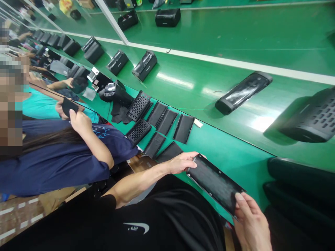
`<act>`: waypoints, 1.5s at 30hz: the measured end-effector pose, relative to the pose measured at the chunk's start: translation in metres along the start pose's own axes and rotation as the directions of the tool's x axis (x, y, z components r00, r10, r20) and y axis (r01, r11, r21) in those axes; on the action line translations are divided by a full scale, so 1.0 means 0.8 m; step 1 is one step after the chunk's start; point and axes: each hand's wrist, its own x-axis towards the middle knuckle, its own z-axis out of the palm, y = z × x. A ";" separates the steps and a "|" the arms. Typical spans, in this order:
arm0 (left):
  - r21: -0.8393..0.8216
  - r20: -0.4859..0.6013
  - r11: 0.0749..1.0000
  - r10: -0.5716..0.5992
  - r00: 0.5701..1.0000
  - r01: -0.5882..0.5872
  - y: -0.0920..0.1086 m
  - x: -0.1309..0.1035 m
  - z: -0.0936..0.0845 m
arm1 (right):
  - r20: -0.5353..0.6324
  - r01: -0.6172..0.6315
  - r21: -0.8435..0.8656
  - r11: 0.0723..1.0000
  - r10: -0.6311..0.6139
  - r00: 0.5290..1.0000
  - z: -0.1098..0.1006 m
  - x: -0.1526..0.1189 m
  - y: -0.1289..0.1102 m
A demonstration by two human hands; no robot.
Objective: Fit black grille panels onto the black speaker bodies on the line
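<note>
A long black curved panel (215, 182), hollow side up with small clips along its edges, is held above the green bench edge. My left hand (183, 162) grips its far left end, thumb on top. At the near right end my right hand (251, 212) pinches it, thumb pressed on the inner face. Several similar black panels (166, 121) lie on the green bench top (209, 143) beyond my left hand. Beside them are perforated black grilles (140, 104), some stacked.
Black speaker-like units (243, 91) stand along the green conveyor (188, 83), one large one (311, 116) at right. Dark rounded pieces (300, 174) are piled at my right. A co-worker in a navy shirt (65, 157) sits at left, holding a small black piece (69, 105).
</note>
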 end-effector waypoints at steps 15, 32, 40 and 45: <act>-0.011 0.030 0.999 0.032 0.999 -0.031 -0.005 0.004 -0.006 | -0.097 -0.115 0.108 0.987 0.126 0.987 0.013 -0.007 -0.010; 0.006 0.033 0.999 0.041 0.999 -0.041 -0.006 0.006 -0.007 | -0.050 -0.060 0.148 0.987 0.068 0.996 0.007 -0.004 -0.003; 0.156 0.076 0.986 0.054 0.996 -0.065 0.009 -0.004 -0.005 | -0.015 0.012 0.187 0.982 -0.010 1.000 0.001 -0.008 -0.003; 0.251 0.119 0.960 0.096 0.988 -0.124 0.015 -0.009 -0.005 | -0.011 0.062 0.183 0.981 -0.061 0.998 -0.004 -0.009 0.002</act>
